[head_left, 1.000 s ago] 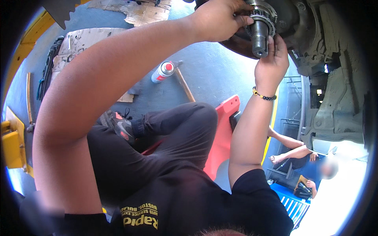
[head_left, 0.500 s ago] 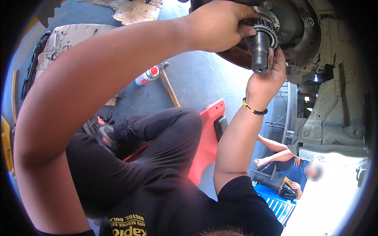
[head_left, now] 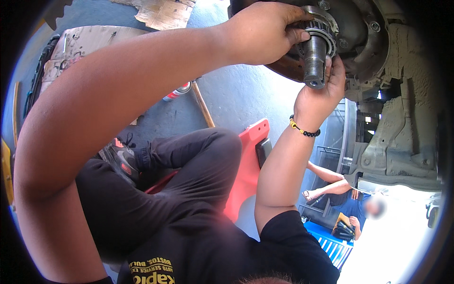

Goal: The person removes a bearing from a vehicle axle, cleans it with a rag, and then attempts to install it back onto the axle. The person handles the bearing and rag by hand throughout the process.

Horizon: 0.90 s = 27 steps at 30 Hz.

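Observation:
A threaded steel spindle points down toward me from the hub plate at the upper right. Around the spindle's inner part sits a roller bearing, its rollers and rim showing. My left hand reaches in from the left, with thumb and finger closed on the bearing's near left side. From below, my right hand has its fingers up behind the spindle, touching the bearing's lower right rim. Some of the right fingers are hidden behind the spindle.
A hammer and a spray can are on the floor, left of a red creeper or seat. Cardboard lies beyond. The vehicle's underbody is close at right. Another person sits at lower right, by a blue crate.
Both hands stay on the bearing with hardly any movement. The view has shifted slightly, and my left forearm now covers more of the spray can and the hammer's head.

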Available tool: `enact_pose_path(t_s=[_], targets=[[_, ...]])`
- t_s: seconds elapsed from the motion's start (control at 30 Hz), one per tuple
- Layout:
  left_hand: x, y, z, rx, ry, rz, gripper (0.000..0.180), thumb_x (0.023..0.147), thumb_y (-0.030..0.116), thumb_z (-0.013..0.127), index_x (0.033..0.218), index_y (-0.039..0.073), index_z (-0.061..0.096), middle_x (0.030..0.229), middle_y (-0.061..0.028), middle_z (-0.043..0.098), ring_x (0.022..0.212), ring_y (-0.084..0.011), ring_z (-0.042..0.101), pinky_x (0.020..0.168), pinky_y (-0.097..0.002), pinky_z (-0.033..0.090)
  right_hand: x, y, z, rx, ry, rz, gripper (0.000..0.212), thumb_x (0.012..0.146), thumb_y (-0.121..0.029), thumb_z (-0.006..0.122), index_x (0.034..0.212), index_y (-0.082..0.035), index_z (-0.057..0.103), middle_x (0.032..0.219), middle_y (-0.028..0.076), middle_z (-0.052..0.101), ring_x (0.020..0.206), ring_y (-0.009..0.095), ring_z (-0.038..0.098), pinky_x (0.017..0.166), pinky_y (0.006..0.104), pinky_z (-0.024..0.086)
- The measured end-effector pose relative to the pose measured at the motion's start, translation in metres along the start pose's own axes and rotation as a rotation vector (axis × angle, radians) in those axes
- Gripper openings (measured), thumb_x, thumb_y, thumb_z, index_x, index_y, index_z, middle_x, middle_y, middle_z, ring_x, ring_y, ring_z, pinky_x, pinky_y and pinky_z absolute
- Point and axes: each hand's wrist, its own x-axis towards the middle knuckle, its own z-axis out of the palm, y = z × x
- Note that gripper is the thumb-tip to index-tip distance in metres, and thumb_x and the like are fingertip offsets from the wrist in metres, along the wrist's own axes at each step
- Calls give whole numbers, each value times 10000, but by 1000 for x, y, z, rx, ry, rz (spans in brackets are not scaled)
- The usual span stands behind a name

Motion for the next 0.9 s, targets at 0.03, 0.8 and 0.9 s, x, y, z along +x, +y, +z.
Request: enact_pose_path(t_s=[0.03,0.8,0.9], targets=[[1,-2,1,1,17,8,326,951,126,666,1228,-46,655,1132,-259,691,1071,-441,658,934,-447,527,0,1,1,38,12,3,275,1079,-161,566,1237,55,626,1064,148,727,925,168,650,867,316,517],[2,27,1,133,-27,-270,288,951,167,649,1152,-37,671,1066,-294,708,1069,-451,674,927,-466,527,4,7,0,144,-17,117,336,1085,-249,552,1192,51,661,980,157,748,856,212,657,831,353,512],[6,19,-9,226,-74,-79,305,940,151,659,1185,-29,653,1074,-281,708,1065,-445,675,930,-464,527,7,13,2,182,-55,86,365,1091,-264,539,1289,36,603,1117,175,715,962,238,664,885,360,510]])
